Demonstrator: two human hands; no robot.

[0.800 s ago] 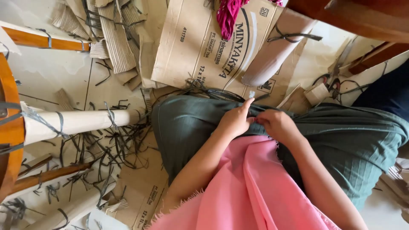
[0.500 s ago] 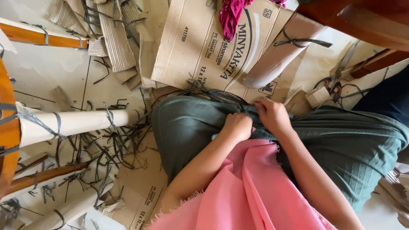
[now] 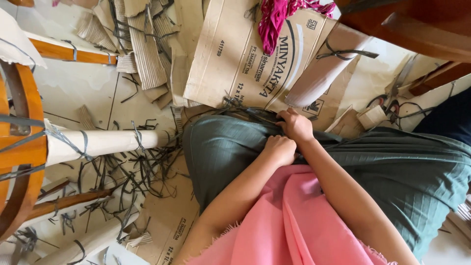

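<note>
Both hands bunched on the green skirt at the lap.

The left hand (image 3: 280, 148) and right hand (image 3: 296, 125) touch, fingers curled tight into a fold of green skirt (image 3: 230, 147), just below the flattened cardboard box (image 3: 255, 59) on the floor.

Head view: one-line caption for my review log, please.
Both hands, left hand and right hand, bunched on green fabric above flattened cardboard boxes.

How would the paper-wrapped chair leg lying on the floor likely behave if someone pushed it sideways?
The paper-wrapped chair leg looks round and stiff, so alone it might roll. It seems joined to the orange wooden frame, which would probably stop that. The dark strapping around it may snag on the loose strap scraps.
</note>
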